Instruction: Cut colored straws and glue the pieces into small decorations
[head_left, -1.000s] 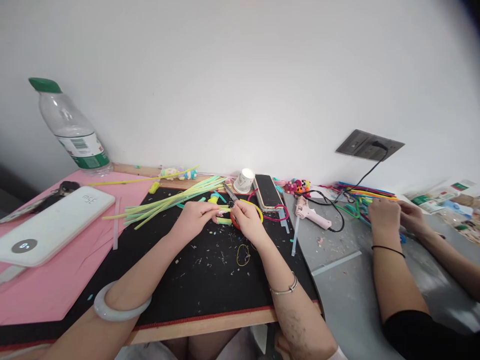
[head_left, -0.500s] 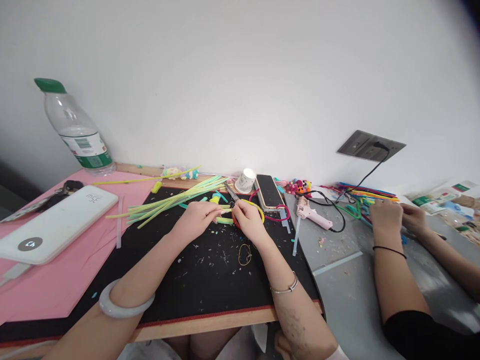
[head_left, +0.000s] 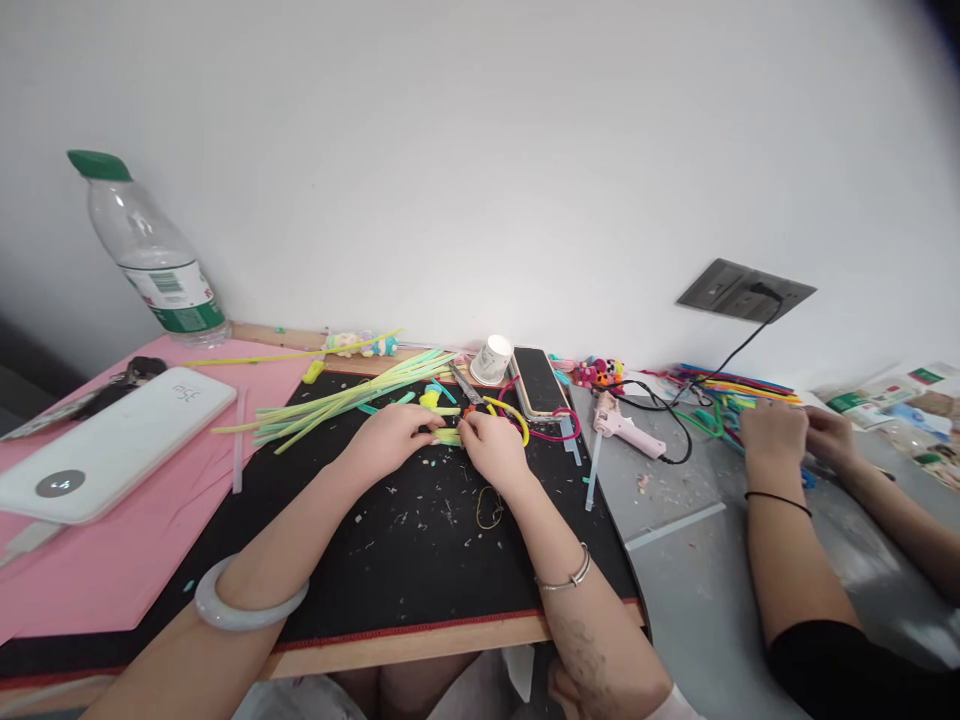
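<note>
Left hand pinching short yellow-green straw piece, right hand closed on its other end

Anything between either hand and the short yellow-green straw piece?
Nothing visible. The left hand pinches the straw piece at one end, and the right hand touches the other end with its fingertips. The scissors lie just behind the hands on the black mat, not between them.
</note>
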